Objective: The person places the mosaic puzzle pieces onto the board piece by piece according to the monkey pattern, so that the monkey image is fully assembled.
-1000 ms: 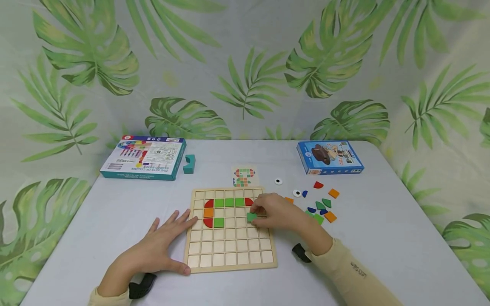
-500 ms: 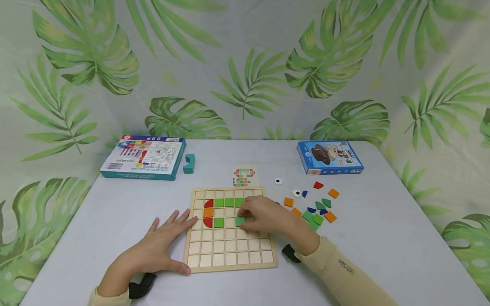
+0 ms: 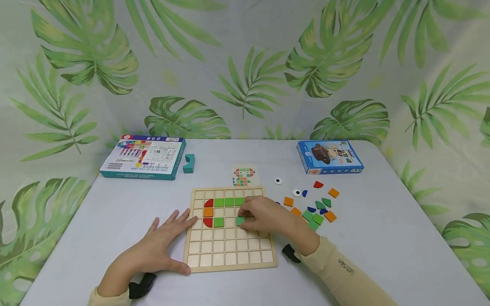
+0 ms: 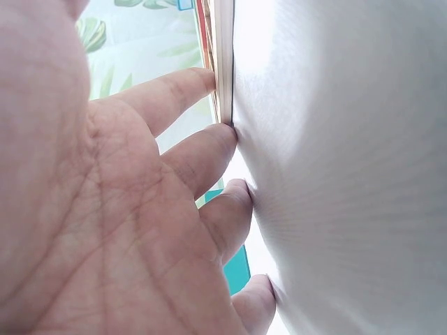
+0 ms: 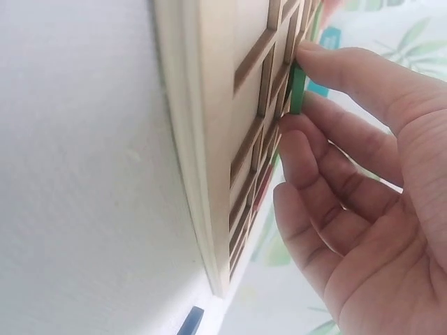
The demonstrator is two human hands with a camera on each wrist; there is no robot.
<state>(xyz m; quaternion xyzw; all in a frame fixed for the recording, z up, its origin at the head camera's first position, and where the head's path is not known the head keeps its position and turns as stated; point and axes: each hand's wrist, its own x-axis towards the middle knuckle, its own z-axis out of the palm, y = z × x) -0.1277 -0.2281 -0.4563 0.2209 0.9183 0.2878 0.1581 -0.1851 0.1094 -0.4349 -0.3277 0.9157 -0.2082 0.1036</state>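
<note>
A wooden grid board (image 3: 254,267) lies flat on the table. My right hand (image 3: 269,214) pinches a green square tile (image 3: 240,221) between thumb and fingers, right at a cell in the third row. In the right wrist view that tile (image 5: 297,91) stands tilted at the grid. Red rounded pieces (image 3: 208,222), an orange square (image 3: 208,212) and several green squares (image 3: 229,202) sit in cells; the right hand hides part of the board's right side. My left hand (image 3: 153,253) is spread, with fingertips and thumb at the board's left edge.
Loose orange, green, blue and red pieces (image 3: 317,219) lie right of the board, with white eye discs (image 3: 296,193). Behind the board is a pattern card (image 3: 245,177). A flat box (image 3: 143,157) and a teal block (image 3: 189,164) stand back left, a blue box (image 3: 330,157) back right.
My right hand has moved left across the board with the green square tile, about one cell, then stayed there over the last half second. The left hand has not moved.
</note>
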